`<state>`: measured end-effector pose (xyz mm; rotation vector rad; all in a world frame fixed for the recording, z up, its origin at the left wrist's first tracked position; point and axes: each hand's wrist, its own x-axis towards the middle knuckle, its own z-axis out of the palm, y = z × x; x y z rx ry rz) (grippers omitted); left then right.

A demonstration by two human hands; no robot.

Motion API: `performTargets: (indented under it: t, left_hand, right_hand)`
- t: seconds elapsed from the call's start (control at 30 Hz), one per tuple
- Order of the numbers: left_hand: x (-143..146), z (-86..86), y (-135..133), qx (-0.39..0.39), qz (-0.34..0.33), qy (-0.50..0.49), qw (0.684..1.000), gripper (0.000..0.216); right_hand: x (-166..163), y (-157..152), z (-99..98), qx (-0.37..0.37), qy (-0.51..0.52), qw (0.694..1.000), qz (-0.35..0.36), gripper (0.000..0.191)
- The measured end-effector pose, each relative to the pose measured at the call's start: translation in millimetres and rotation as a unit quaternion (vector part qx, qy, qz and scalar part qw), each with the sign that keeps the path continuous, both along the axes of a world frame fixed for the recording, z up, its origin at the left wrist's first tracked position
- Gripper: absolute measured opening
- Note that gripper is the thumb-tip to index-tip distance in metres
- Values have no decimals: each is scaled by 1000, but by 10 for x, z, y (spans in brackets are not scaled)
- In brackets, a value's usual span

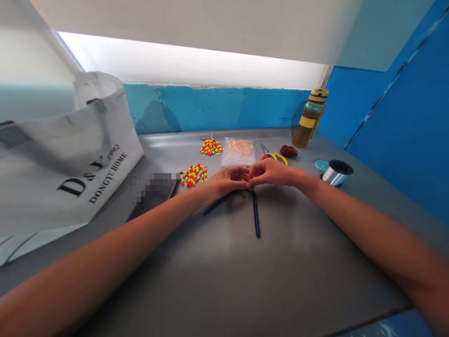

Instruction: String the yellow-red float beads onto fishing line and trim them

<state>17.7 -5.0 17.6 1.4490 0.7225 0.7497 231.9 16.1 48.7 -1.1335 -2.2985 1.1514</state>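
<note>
My left hand [228, 180] and my right hand [271, 172] meet fingertip to fingertip over the grey table [224, 271]. Both pinch something small between them that I cannot make out. Under the hands lies a dark blue tool [255, 213] with two long handles spreading toward me. Just behind the hands sit a clear bag of small red and yellow pieces [239, 150] and two loose piles of red, yellow and green beads [193, 174] [211, 147].
A big white shopping bag [63, 159] fills the left side. Yellow-handled scissors [275, 154], a dark red clump [288, 150], an amber bottle [310, 119] and a spool of clear line [336, 172] stand at the back right. Blue walls close in the right side.
</note>
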Motion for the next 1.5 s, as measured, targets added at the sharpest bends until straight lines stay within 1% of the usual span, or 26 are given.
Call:
performTargets:
  t: [0.13,0.33,0.67,0.87,1.0,1.13,1.3,1.5]
  left_hand:
    - [19,-7,3,15,2,6,1000,33]
    - [15,-53,46,16,-9,10,1000,29]
    - [2,-126,118,27,-29,16,999,25]
    - [10,-146,119,37,-21,32,999,25]
    - [33,-116,89,38,-3,29,999,28]
    - [48,-43,32,53,12,56,997,26]
    - [52,8,-9,69,3,73,995,20]
    - [57,-1,2,80,-3,76,994,18]
  right_hand:
    - [2,6,-3,-10,0,1000,2,19]
    - [-13,-3,-9,0,-9,1000,0,18]
    - [-16,8,-58,-13,-10,1000,4,18]
    - [-25,1,-42,-17,-14,1000,10,19]
    - [-26,14,-77,-18,-17,1000,16,20]
    - [-23,32,-124,-36,-12,999,25,19]
    - [-26,30,-129,-33,-20,999,12,19]
    - [-35,12,-102,-35,-30,999,2,19]
